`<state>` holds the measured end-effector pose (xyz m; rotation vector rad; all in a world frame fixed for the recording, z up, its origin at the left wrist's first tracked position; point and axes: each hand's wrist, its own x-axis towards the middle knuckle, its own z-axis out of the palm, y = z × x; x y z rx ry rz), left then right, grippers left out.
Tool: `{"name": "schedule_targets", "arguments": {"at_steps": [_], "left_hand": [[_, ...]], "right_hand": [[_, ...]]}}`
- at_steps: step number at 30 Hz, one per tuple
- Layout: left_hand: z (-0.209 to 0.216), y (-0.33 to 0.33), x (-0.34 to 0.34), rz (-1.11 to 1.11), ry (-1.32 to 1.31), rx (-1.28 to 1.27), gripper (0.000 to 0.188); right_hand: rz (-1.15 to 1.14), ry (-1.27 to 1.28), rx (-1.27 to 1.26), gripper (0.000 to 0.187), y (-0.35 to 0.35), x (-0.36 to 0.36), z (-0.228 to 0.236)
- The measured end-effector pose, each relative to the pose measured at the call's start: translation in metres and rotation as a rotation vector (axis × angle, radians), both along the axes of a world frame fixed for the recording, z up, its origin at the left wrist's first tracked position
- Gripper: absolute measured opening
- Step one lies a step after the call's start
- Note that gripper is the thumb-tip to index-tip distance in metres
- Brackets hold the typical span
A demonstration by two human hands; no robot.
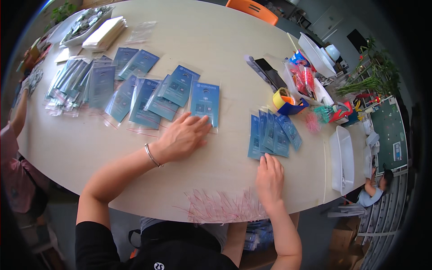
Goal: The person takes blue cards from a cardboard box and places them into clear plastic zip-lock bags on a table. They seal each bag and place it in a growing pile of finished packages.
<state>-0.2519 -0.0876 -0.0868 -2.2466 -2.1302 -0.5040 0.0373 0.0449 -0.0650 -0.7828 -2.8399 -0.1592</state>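
My left hand (182, 136), a metal bangle on its wrist, lies with fingers spread at the lower edge of a blue printed card in a clear sleeve (205, 101). Left of it, more bagged blue cards (150, 102) overlap in a long row. My right hand (271, 180) rests palm down, fingers stretched out, its fingertips at the bottom of a small fan of blue cards (268, 135). Whether those fingertips press on a card cannot be made out. Between my forearms, at the near table edge, lies a heap of thin clear plastic pieces with red lines (220, 207).
At the far left are a white tray of small packets (85, 27) and a stack of pale sleeves (105, 34). Along the right stand a phone (271, 72), a tape dispenser (290, 105), a bin of red packets (300, 78) and a white tray (342, 159). Other people sit at both sides.
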Motion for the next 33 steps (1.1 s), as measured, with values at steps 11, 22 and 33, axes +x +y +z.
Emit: {"name": "schedule_targets", "arguments": {"at_steps": [11,22,33], "left_hand": [[0.008,-0.024,0.038,-0.201,-0.123,0.113,0.028],[-0.006,-0.004,0.006,-0.156,0.039,0.008,0.053],[0.002,-0.023,0.03,-0.002,0.055,0.053,0.052]], "right_hand": [[0.199,0.355,-0.553,0.025,-0.025,-0.075,-0.007],[0.179,0.325,-0.577,0.016,-0.026,-0.075,-0.008],[0.28,0.106,-0.502,0.01,-0.033,-0.064,-0.006]]}}
